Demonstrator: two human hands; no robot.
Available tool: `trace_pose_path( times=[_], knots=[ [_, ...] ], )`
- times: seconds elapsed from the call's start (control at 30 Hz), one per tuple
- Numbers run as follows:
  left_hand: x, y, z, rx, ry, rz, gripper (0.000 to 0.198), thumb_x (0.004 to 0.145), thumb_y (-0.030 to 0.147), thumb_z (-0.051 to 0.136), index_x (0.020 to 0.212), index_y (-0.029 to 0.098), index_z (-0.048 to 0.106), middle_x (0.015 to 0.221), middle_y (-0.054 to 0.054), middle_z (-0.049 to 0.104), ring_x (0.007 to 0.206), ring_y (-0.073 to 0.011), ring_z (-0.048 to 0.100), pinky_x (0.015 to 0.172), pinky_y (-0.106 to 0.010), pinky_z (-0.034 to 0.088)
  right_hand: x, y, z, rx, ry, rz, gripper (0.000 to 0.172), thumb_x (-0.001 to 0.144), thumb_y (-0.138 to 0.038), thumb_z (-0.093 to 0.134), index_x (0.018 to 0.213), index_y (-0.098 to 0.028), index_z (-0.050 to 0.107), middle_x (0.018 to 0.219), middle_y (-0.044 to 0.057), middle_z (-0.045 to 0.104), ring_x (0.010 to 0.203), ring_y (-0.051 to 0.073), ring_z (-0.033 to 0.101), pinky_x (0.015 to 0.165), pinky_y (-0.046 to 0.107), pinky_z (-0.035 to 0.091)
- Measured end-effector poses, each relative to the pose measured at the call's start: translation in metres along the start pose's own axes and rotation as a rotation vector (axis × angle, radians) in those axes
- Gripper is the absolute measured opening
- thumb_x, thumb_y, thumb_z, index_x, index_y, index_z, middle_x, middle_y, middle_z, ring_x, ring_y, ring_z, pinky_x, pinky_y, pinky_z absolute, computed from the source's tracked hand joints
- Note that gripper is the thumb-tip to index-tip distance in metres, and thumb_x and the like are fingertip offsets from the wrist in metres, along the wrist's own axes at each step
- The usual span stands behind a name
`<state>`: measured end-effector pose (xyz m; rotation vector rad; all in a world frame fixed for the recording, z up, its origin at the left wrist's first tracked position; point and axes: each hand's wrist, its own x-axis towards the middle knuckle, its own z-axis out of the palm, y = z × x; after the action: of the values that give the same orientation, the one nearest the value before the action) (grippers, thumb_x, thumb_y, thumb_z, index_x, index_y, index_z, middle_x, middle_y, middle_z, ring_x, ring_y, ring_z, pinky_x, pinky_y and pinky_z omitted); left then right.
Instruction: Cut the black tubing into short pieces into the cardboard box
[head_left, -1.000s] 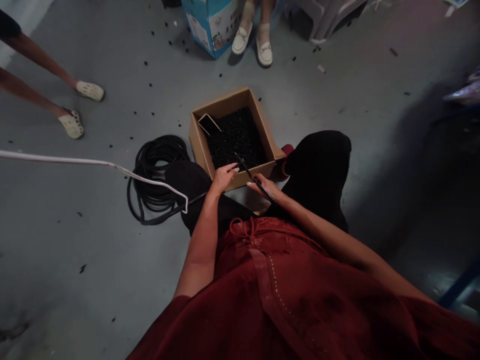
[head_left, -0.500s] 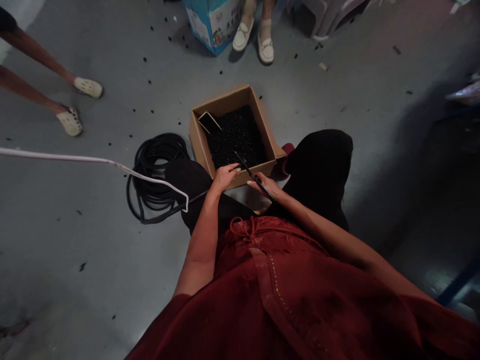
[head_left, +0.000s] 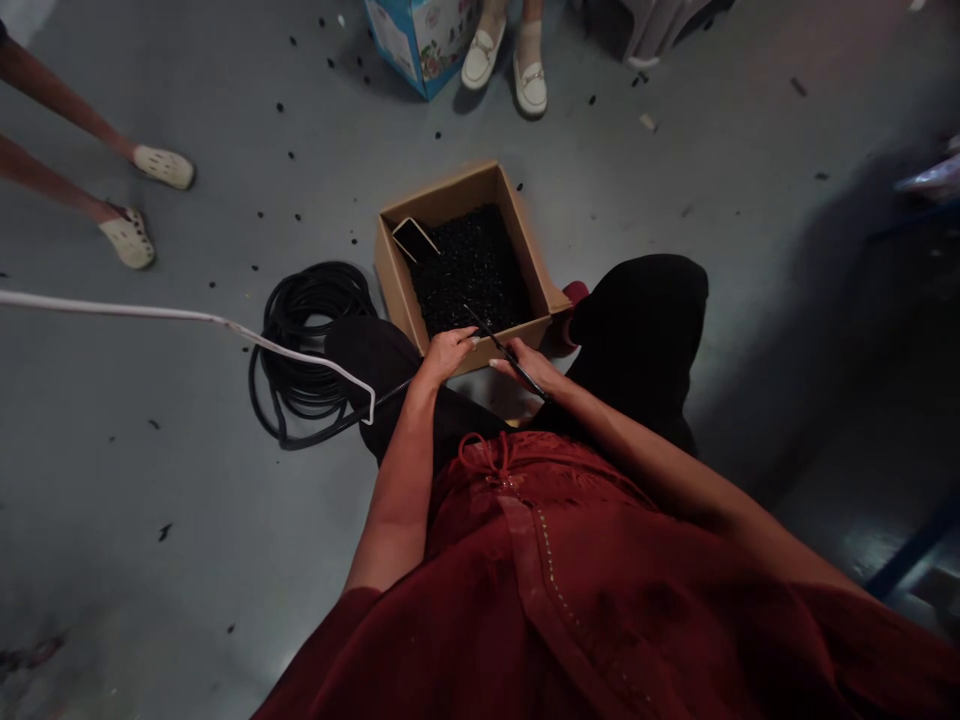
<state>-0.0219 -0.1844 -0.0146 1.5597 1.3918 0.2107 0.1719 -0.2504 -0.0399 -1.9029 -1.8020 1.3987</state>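
My left hand (head_left: 448,352) is closed at the near rim of the cardboard box (head_left: 391,290), on a black hose (head_left: 391,395). The hose runs up from a loose coil (head_left: 274,360) on the floor, over my left thigh and behind my left wrist. In my right hand (head_left: 534,368) is a long dark scissor-like tool (head_left: 491,336). Its thin tip points up and left over the box, close to my left fingertips. Whether its blades are apart is too dark to tell. Many small black pieces (head_left: 476,265) fill the box's bottom.
A dark, pale-edged rectangular container (head_left: 415,241) leans in the box's far left corner. A white cord (head_left: 180,314) crosses from the left. Another person's white shoes (head_left: 531,90) stand beyond the box, near a blue carton (head_left: 420,45). Someone in pale clogs (head_left: 163,167) stands left.
The camera view has shifted slightly, so the box and floor sit a little higher and further left. Both hands keep nearly the same hold and place at the box rim.
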Motion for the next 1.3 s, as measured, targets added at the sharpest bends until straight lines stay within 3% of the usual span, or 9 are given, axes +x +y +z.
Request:
trace_pose_path(
  times=[0.27, 0.5, 0.77, 0.87, 1.0, 1.13, 1.3],
  knots=[
    [0.007, -0.006, 0.003, -0.043, 0.024, -0.010, 0.039, 0.089, 0.023, 0.058, 0.125, 0.012, 0.070, 0.110, -0.010, 0.076, 0.101, -0.0215, 0.069, 0.092, -0.031, 0.051, 0.005, 0.003, 0.003, 0.020, 0.029, 0.022, 0.038, 0.089, -0.056, 0.050, 0.106, -0.022, 0.052, 0.089, 0.008, 0.067, 0.083, 0.026, 0.063, 0.074, 0.033, 0.044],
    [0.022, -0.018, 0.009, 0.000, 0.032, 0.004, 0.038, 0.090, 0.025, 0.054, 0.121, 0.012, 0.072, 0.096, -0.008, 0.077, 0.089, -0.0204, 0.068, 0.081, -0.028, 0.051, 0.012, 0.002, 0.004, 0.004, 0.010, 0.065, 0.038, 0.090, -0.057, 0.048, 0.106, -0.023, 0.051, 0.089, 0.009, 0.068, 0.084, 0.027, 0.064, 0.072, 0.032, 0.042],
    [0.034, -0.026, 0.014, 0.094, -0.013, 0.022, 0.030, 0.088, 0.027, 0.051, 0.094, 0.014, 0.078, 0.072, -0.005, 0.071, 0.068, -0.0166, 0.059, 0.067, -0.024, 0.044, 0.023, 0.011, 0.012, -0.096, -0.010, 0.120, 0.041, 0.091, -0.059, 0.049, 0.109, -0.023, 0.054, 0.093, 0.011, 0.072, 0.086, 0.028, 0.067, 0.070, 0.030, 0.044],
    [0.035, -0.026, 0.014, 0.152, -0.009, 0.022, 0.028, 0.088, 0.026, 0.052, 0.085, 0.014, 0.077, 0.071, -0.005, 0.070, 0.069, -0.0171, 0.059, 0.068, -0.024, 0.043, 0.025, 0.015, 0.014, -0.128, -0.010, 0.136, 0.044, 0.091, -0.061, 0.050, 0.110, -0.022, 0.055, 0.095, 0.013, 0.072, 0.087, 0.028, 0.068, 0.070, 0.030, 0.044],
    [0.034, -0.025, 0.015, 0.197, 0.019, 0.000, 0.026, 0.089, 0.024, 0.054, 0.093, 0.014, 0.077, 0.084, -0.008, 0.074, 0.081, -0.0197, 0.064, 0.078, -0.026, 0.045, 0.027, 0.021, 0.017, -0.160, -0.026, 0.161, 0.048, 0.090, -0.063, 0.051, 0.111, -0.020, 0.057, 0.099, 0.016, 0.073, 0.092, 0.030, 0.068, 0.072, 0.031, 0.045],
    [0.029, -0.015, 0.010, 0.223, 0.041, -0.031, 0.029, 0.088, 0.016, 0.054, 0.107, 0.012, 0.075, 0.108, -0.015, 0.074, 0.102, -0.0244, 0.066, 0.091, -0.029, 0.045, 0.028, 0.025, 0.019, -0.156, -0.043, 0.164, 0.051, 0.088, -0.066, 0.053, 0.109, -0.020, 0.060, 0.097, 0.015, 0.073, 0.094, 0.029, 0.068, 0.072, 0.030, 0.045],
    [0.019, 0.028, -0.008, 0.392, 0.026, -0.039, 0.043, 0.084, 0.007, 0.058, 0.126, 0.009, 0.065, 0.117, -0.020, 0.071, 0.110, -0.0298, 0.065, 0.094, -0.033, 0.046, 0.026, 0.025, 0.020, -0.145, -0.039, 0.171, 0.053, 0.089, -0.067, 0.051, 0.108, -0.019, 0.061, 0.098, 0.016, 0.073, 0.095, 0.030, 0.068, 0.070, 0.030, 0.043]
  ],
)
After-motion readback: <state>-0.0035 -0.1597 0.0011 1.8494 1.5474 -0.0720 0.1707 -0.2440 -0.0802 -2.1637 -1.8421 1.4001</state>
